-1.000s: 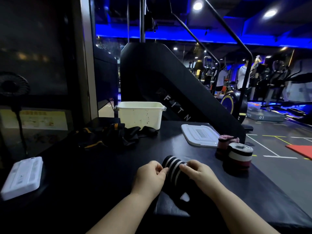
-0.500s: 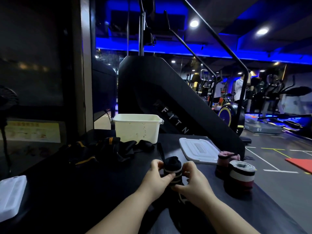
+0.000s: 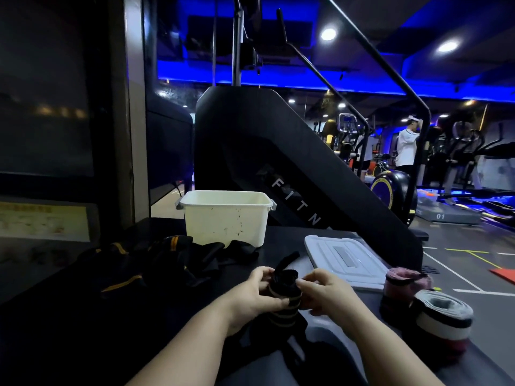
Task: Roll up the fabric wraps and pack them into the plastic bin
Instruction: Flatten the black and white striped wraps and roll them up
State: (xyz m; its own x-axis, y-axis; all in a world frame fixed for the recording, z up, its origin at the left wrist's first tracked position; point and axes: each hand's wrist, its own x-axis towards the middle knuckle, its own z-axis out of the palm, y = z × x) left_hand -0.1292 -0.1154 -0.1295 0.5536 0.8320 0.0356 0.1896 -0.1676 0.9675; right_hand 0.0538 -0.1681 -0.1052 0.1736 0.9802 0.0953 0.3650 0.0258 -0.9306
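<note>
Wrap (image 3: 284, 292), black with pale stripes, partly rolled: left hand (image 3: 255, 295) and right hand (image 3: 324, 295) are both gripping it above the desk (image 3: 83, 330); bin (image 3: 225, 217) sitting far.

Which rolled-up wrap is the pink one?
The pink roll on the right, beside the white lid. The bigger roll in front of it is white, black and red; the held wrap is black with pale stripes.

wrap in hands (image 3: 284, 295): blk w/ tan stripes
bin (image 3: 225, 217): cream-white, dark specks
lid (image 3: 345, 260): white
loose wraps (image 3: 156, 257): blk, yellow stripes
front roll (image 3: 441, 320): white/blk/red bands
</note>
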